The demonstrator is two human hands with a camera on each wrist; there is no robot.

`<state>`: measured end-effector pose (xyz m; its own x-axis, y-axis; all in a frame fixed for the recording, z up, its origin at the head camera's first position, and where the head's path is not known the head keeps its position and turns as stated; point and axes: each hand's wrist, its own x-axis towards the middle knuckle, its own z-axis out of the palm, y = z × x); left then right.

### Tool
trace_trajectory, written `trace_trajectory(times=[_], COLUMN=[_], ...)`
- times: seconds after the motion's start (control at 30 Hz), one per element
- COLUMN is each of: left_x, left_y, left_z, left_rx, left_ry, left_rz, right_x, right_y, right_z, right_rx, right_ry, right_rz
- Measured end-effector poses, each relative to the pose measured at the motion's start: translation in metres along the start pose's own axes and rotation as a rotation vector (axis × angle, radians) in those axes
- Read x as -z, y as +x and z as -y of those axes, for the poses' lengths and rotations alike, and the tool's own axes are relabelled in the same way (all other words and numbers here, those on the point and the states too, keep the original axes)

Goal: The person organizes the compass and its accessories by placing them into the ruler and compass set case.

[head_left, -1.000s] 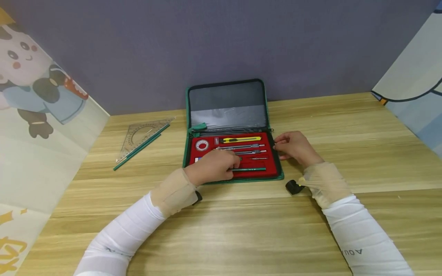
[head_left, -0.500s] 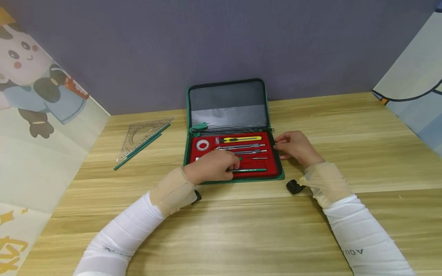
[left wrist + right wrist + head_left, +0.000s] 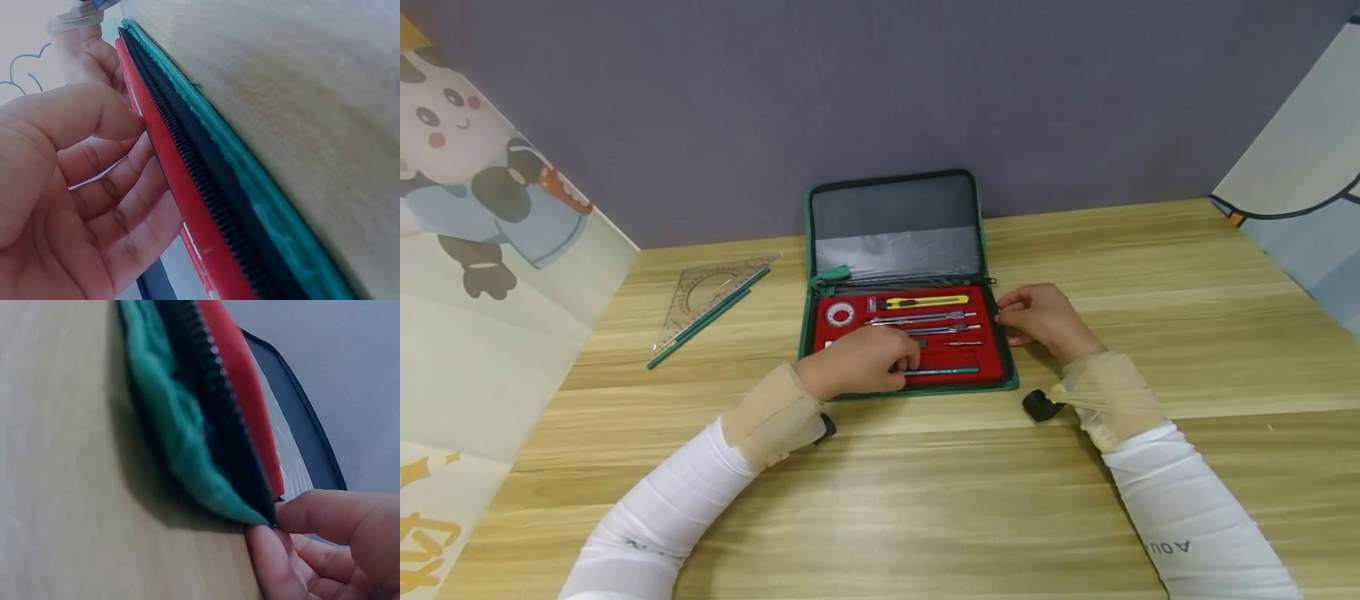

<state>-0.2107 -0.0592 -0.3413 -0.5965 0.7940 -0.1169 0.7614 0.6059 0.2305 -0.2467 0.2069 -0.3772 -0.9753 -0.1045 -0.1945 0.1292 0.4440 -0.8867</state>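
An open green zip case (image 3: 807, 327) lies flat, its grey lid (image 3: 895, 218) propped against the wall. Its red tray (image 3: 973, 356) holds a yellow cutter (image 3: 925, 301), a metal compass (image 3: 919, 317) and a green pencil (image 3: 943, 371). My left hand (image 3: 904, 363) rests on the tray's near left part, fingers curled at the pencil's left end. From the left wrist, the left hand (image 3: 140, 147) has its thumb against the index finger beside the tray's edge (image 3: 181, 187). My right hand (image 3: 1004, 320) pinches the case's right edge. In the right wrist view, the thumb and a finger of the right hand (image 3: 281, 532) meet on the green rim (image 3: 187, 456).
A clear set square (image 3: 703, 290) and a second green pencil (image 3: 703, 320) lie on the wooden table (image 3: 925, 492) to the left of the case. Printed panels stand at both sides, and a grey wall closes the back.
Little differs. The left hand has drawn slightly left along the pencil, and the case sits a touch nearer to me. The right hand keeps its hold.
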Motion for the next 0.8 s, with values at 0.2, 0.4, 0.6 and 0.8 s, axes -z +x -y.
trace_trajectory(times=[0.2,0.4,0.6,0.8], left_x=[-0.0001,-0.0004,-0.0009,-0.0005], left_y=[-0.0003,-0.0005,-0.0014,-0.0020], left_z=[0.0004,0.0012,0.0025,0.0034], left_rx=[0.006,0.004,-0.005,-0.013], left_ry=[-0.009,-0.019,-0.025,-0.027], left_rz=[0.010,0.008,0.002,-0.008], right_x=[-0.0001,-0.0002,-0.0003,-0.0004], right_y=[0.0001,0.0000,-0.0010,-0.0011], right_z=[-0.0001,0.0012,0.0016,0.0015], right_rx=[-0.003,-0.012,-0.013,-0.013], right_ry=[0.000,-0.001,-0.005,-0.009], right_rz=[0.000,-0.006,-0.004,-0.002])
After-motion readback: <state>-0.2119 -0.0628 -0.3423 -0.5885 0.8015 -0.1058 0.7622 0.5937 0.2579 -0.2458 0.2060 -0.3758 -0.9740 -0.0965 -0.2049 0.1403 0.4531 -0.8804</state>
